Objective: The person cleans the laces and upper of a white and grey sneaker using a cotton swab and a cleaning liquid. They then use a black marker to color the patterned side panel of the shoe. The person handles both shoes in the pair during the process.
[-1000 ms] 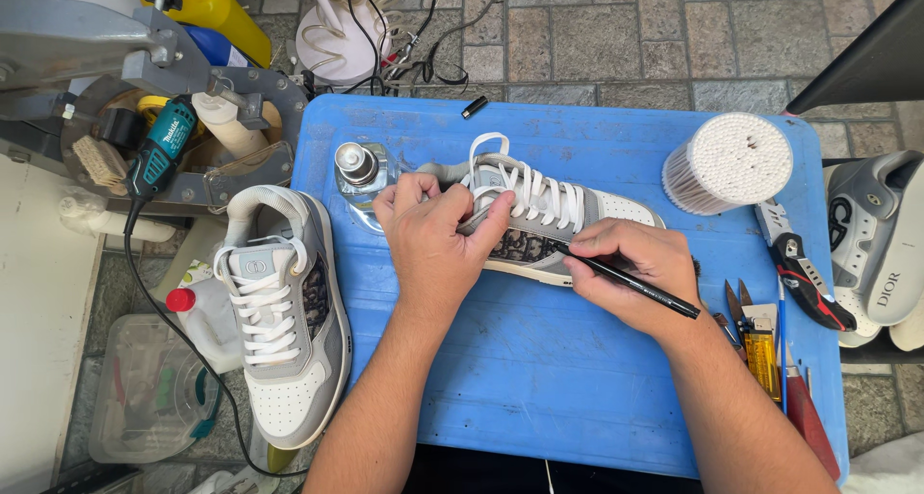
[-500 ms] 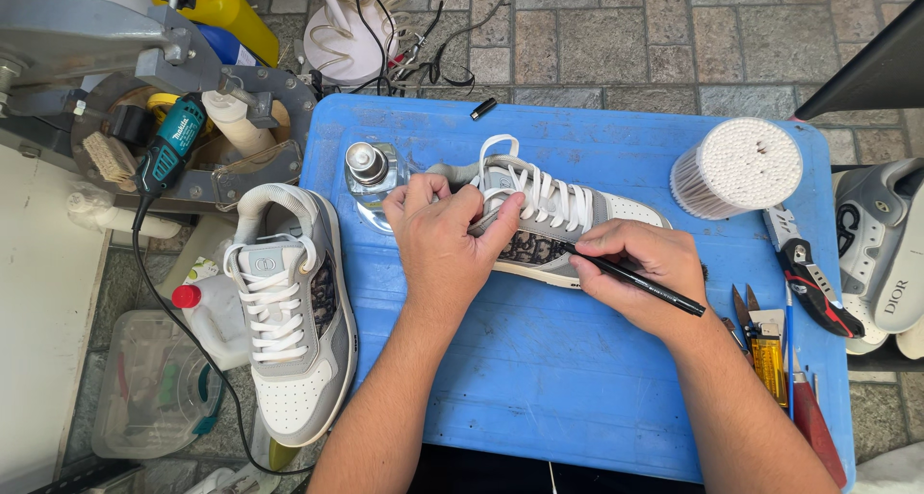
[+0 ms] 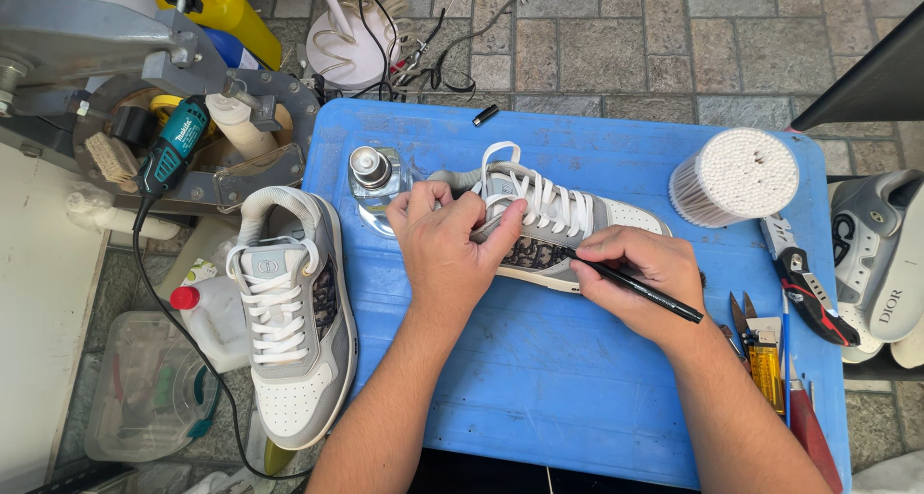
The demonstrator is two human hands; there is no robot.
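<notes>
Two hands work at the centre of the blue tabletop [image 3: 577, 398], where a grey and white sneaker [image 3: 577, 220] lies on its side, toe toward three o'clock. Its mate [image 3: 289, 330] hangs off the nine o'clock edge. The left hand [image 3: 448, 248] is clenched over the sneaker's heel and collar, pinning it. The right hand [image 3: 645, 277] pinches a thin black brush [image 3: 630, 284], tip on the patterned side panel. Touch-up looks underway; next calls for steady, short strokes.
</notes>
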